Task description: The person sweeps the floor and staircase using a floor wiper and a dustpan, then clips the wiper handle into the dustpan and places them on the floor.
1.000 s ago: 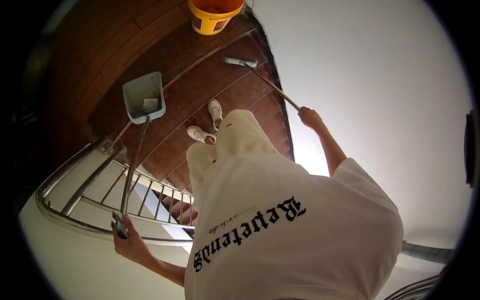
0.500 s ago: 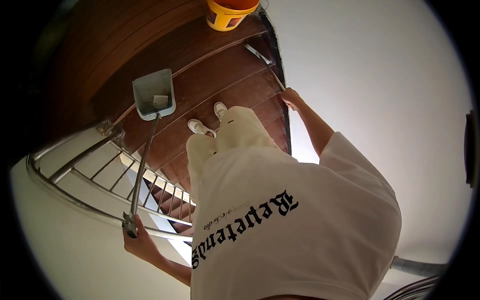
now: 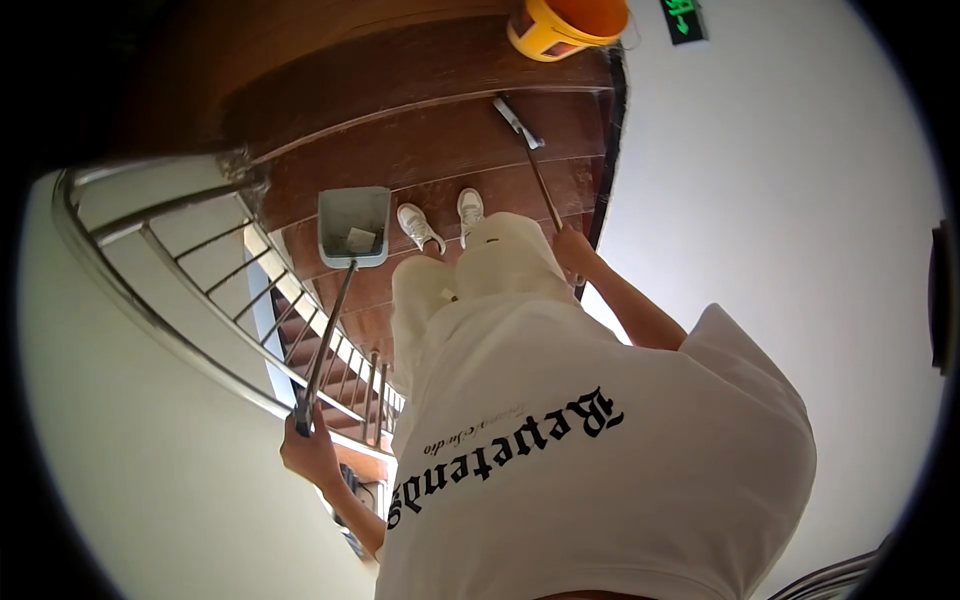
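A slim-poled broom with a flat, pale head [image 3: 540,176] slants over glossy reddish-brown stair treads [image 3: 440,130], the right hand's [image 3: 574,250] fingers wrapped around its pole. Left of the white shoes [image 3: 418,224], a boxy grey plastic dustpan [image 3: 338,212] faces mouth-up, probably to keep the small pale piece [image 3: 360,240] inside; the left hand's [image 3: 308,458] fingers grasp its long handle's end, seemingly for upright reach. Beyond sit a smooth yellow bucket [image 3: 540,42] and tubular metal railing [image 3: 175,207].
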`<action>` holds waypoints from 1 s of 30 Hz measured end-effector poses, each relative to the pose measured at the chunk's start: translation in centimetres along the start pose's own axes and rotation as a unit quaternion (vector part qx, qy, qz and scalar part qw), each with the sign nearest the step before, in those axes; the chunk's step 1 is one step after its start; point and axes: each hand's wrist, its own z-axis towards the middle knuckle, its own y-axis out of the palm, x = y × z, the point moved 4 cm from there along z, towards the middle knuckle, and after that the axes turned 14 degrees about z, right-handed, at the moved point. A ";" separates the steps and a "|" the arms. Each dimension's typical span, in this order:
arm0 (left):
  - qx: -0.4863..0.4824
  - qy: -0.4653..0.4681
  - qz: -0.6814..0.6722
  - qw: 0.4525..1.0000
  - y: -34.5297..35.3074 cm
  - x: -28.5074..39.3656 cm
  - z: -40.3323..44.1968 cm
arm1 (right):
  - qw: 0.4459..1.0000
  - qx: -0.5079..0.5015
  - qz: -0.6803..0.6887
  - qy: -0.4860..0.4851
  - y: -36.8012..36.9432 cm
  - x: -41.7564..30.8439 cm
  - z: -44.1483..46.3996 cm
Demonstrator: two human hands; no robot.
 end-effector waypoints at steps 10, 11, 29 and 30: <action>-0.029 -0.035 0.009 0.999 8.9 -4.5 -4.6 | 0.989 -0.041 0.139 -0.007 -1.2 -14.3 -3.8; -0.073 -0.048 0.015 0.996 8.2 -3.4 -4.2 | 0.992 -0.037 0.116 -0.042 -0.7 -15.8 -3.5; -0.022 -0.160 -0.140 0.977 12.6 -8.3 -4.0 | 0.978 -0.135 0.082 -0.136 -3.7 -40.2 3.1; -0.023 -0.167 -0.144 0.975 13.1 -8.8 -4.0 | 0.965 -0.182 0.174 -0.070 -4.1 -40.1 2.6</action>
